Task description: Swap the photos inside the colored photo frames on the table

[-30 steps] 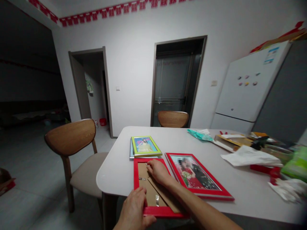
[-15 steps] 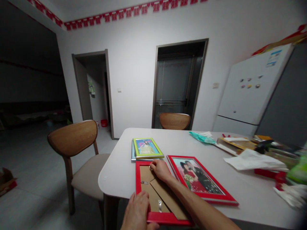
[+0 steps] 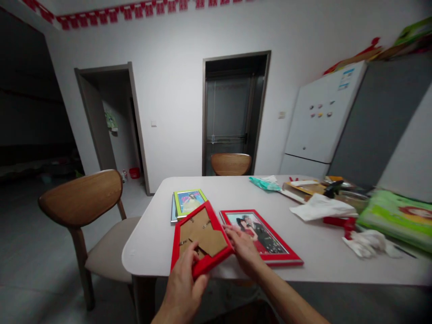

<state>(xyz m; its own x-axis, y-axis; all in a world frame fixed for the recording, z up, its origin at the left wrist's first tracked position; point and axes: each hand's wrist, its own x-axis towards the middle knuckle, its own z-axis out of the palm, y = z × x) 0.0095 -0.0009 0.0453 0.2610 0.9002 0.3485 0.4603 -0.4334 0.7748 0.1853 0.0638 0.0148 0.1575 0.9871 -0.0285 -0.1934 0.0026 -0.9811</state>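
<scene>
Tilted up off the table, a red picture frame (image 3: 208,262) has its brown backing board and small metal clips toward me. My left hand (image 3: 184,281) grips its near left side, fingers lying over the backing. At the right edge, my right hand (image 3: 243,248) holds it with the fingers closed on the rim. Just right of that hand a second red picture frame (image 3: 278,234) lies face up, showing a photo of two people. Behind the held frame is a yellow-green picture frame (image 3: 189,203), stacked on a bluish one (image 3: 173,209) and partly covered.
On the white table (image 3: 153,234), the right side carries white paper (image 3: 322,208), a teal wrapper (image 3: 265,183), crumpled white gloves or cloth (image 3: 367,244) and a green package (image 3: 398,220). Wooden chairs stand at the left (image 3: 84,198) and the far side (image 3: 231,164).
The held red frame has been lifted and turned from lying flat to a tilt. My right hand has moved from its backing to its right edge. The view has swung right.
</scene>
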